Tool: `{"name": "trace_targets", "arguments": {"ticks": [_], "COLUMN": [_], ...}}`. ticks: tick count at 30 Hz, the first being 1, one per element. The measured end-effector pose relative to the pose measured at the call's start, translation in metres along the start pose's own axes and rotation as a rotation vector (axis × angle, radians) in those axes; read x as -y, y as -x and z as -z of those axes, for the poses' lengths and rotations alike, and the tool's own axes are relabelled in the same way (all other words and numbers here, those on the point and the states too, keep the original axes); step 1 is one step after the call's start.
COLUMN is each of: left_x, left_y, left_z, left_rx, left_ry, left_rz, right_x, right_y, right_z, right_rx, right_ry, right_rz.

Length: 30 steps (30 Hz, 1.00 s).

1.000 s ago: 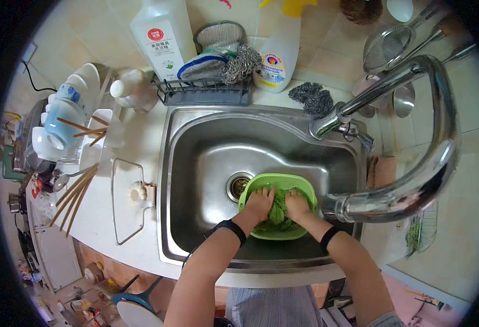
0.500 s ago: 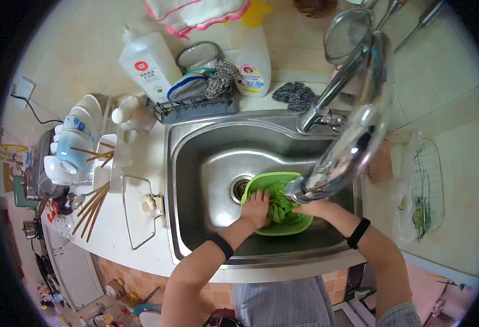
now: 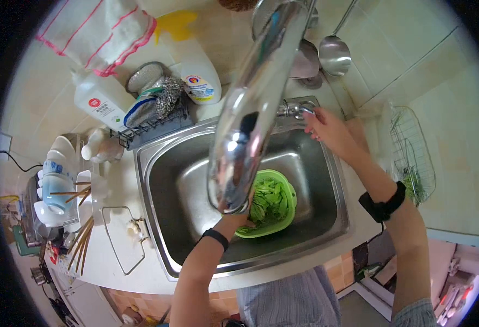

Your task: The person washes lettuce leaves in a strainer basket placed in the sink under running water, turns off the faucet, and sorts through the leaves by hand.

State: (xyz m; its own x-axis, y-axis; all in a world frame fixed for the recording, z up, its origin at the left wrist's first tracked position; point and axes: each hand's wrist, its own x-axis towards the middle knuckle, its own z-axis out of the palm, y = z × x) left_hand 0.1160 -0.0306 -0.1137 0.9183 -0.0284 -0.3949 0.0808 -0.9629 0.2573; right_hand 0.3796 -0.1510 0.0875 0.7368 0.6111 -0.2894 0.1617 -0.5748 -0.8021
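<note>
Right hand off the greens, up at the tap

So it's over by the tap handle now — fingers loosely curled, can't tell if they're gripping. Greens sit in the green basin inside the sink. Left hand is beside them, partly behind the spout — no clue how open. Leaf handling's down to one hand, at most.
</note>
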Motion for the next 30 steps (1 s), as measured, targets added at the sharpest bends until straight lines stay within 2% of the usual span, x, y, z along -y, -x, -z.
{"name": "trace_targets", "arguments": {"ticks": [1, 2, 3, 4, 6, 9, 20, 25, 30], "left_x": [-0.001, -0.003, -0.007, -0.009, -0.007, -0.005, 0.0, -0.003, 0.001], "left_y": [0.0, -0.003, -0.005, -0.007, -0.008, -0.005, 0.002, 0.014, 0.025], "left_z": [-0.004, -0.007, -0.008, -0.007, -0.004, 0.001, 0.011, 0.035, 0.044], "left_rx": [-0.004, 0.0, 0.054, 0.107, 0.094, 0.075, 0.044, 0.141, 0.073], "left_ry": [0.019, 0.011, 0.019, 0.025, -0.01, -0.045, 0.049, 0.102, 0.13], "left_rz": [0.014, 0.009, 0.055, 0.101, 0.075, 0.059, 0.09, 0.138, 0.109], "right_x": [0.003, 0.007, 0.009, 0.008, 0.003, -0.003, -0.006, -0.013, -0.018], "right_y": [-0.005, -0.01, -0.015, -0.021, -0.033, -0.038, -0.039, -0.045, -0.048], "right_z": [-0.001, -0.002, -0.003, -0.005, -0.014, -0.019, -0.015, -0.014, -0.015], "right_rx": [-0.006, -0.021, -0.035, -0.041, -0.156, -0.226, -0.191, -0.156, -0.168], "right_ry": [-0.009, 0.113, 0.236, 0.229, 0.542, 0.604, 0.517, 0.445, 0.454], "right_rz": [-0.004, -0.03, -0.056, -0.059, 0.014, 0.065, 0.129, 0.149, 0.145]}}
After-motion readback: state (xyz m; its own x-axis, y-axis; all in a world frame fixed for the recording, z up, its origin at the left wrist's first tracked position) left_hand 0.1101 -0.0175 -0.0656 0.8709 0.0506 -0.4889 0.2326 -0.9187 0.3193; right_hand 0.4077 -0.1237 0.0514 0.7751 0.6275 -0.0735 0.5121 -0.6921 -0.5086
